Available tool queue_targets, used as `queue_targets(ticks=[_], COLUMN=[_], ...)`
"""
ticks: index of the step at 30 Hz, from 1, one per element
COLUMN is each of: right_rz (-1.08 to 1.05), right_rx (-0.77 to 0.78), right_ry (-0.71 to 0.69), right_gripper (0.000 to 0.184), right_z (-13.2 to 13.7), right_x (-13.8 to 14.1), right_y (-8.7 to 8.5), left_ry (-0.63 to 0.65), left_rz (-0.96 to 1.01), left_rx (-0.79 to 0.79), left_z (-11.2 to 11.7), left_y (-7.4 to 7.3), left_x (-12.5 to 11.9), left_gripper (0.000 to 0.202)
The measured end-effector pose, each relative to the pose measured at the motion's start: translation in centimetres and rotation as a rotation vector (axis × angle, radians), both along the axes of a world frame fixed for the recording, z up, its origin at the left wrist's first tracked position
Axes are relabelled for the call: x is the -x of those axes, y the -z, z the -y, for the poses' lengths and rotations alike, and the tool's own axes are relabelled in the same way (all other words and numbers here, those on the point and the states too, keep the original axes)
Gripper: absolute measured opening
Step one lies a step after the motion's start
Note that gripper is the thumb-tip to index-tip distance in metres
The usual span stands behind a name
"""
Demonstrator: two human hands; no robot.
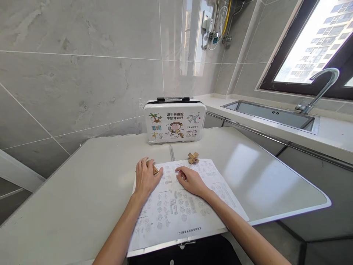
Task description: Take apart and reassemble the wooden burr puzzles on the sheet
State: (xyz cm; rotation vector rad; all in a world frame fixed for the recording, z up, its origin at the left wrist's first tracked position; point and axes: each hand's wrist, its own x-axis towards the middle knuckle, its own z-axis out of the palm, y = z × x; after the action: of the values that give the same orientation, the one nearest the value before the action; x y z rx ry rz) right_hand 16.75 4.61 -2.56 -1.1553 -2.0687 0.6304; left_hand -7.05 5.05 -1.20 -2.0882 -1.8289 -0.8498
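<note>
My left hand (146, 176) lies at the upper left of a printed paper sheet (190, 217), its fingers curled over a wooden puzzle block (155, 170). Only a corner of that block shows between fingers and thumb; the rest is hidden. On the upper middle of the sheet rests my right hand (191, 180), fingers bent inward, with nothing visible in it. Small line drawings and text cover the sheet. Just beyond the right hand, at the paper's top edge, sits an interlocked wooden puzzle (193, 158) with crossing bars.
A white carry case (175, 123) with cartoon prints stands upright at the back of the white folding table (91, 191), near the tiled wall. To the right runs a counter (335, 127) with a covered sink (271, 115) and a curved faucet (321, 88) under a window.
</note>
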Motion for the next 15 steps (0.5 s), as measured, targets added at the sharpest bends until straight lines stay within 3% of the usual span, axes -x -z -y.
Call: queue_targets(ticks=[5, 9, 15], right_rz=[-0.012, -0.02, -0.076], right_rx=[-0.012, -0.006, -0.006], right_ry=[0.001, 0.005, 0.037], right_gripper=[0.02, 0.021, 0.027], right_z=[0.0, -0.1, -0.4], right_x=[0.0, 0.1, 0.0], right_y=[-0.1, -0.1, 0.4], left_ry=[0.288, 0.521, 0.528], left_rz=[0.052, 0.033, 0.001], left_rx=[0.034, 0.214, 0.304], left_z=[1.6, 2.6, 2.9], left_y=[-1.3, -1.3, -0.6], left_x=[-2.1, -3.6, -4.0], left_gripper=[0.026, 0.02, 0.022])
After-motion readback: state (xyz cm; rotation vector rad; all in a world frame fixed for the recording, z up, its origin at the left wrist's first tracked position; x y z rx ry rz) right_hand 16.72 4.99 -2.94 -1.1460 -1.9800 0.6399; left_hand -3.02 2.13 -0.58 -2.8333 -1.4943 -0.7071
